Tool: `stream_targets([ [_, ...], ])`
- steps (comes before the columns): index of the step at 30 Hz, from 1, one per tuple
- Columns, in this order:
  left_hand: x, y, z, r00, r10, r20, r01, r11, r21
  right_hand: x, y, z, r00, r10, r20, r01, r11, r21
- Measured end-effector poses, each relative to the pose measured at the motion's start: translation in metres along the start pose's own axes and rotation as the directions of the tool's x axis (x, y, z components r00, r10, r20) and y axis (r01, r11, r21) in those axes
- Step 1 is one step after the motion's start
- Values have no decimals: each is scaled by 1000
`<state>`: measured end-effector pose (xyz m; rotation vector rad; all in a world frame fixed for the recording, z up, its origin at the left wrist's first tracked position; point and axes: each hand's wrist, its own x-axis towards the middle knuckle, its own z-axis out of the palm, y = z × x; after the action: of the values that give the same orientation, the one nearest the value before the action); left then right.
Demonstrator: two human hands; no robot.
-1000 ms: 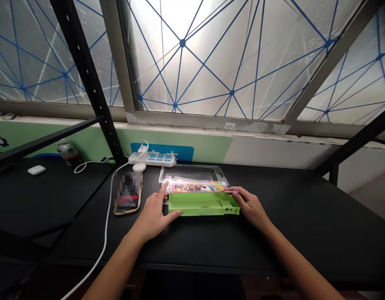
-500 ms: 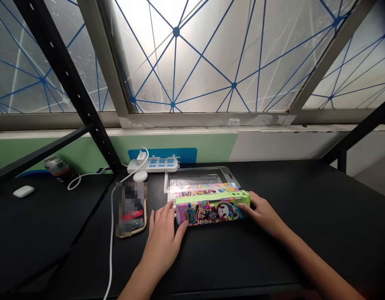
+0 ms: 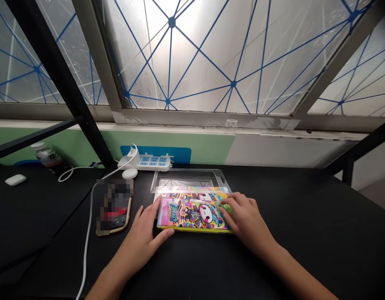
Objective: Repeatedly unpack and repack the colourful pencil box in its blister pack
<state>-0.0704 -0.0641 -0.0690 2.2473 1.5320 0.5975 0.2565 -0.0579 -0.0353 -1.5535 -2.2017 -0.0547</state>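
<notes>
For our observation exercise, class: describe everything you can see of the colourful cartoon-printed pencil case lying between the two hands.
The colourful cartoon-printed pencil case is a long, flat, rectangular box, seemingly plastic, with a yellow-green edge and a pink, blue and yellow cartoon face on top. It lies flat and closed, printed side up, lengthwise on the black tabletop. The left hand touches its left end; the right hand rests on its right end. Just behind it lie a similarly printed card and a clear plastic blister shell.
</notes>
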Motion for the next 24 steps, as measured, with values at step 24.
stream_targets([
  [24,2,0,-5,998,61,-2,-61,995,-76,42,-66,34,992,-122,-15,122,993,-7],
])
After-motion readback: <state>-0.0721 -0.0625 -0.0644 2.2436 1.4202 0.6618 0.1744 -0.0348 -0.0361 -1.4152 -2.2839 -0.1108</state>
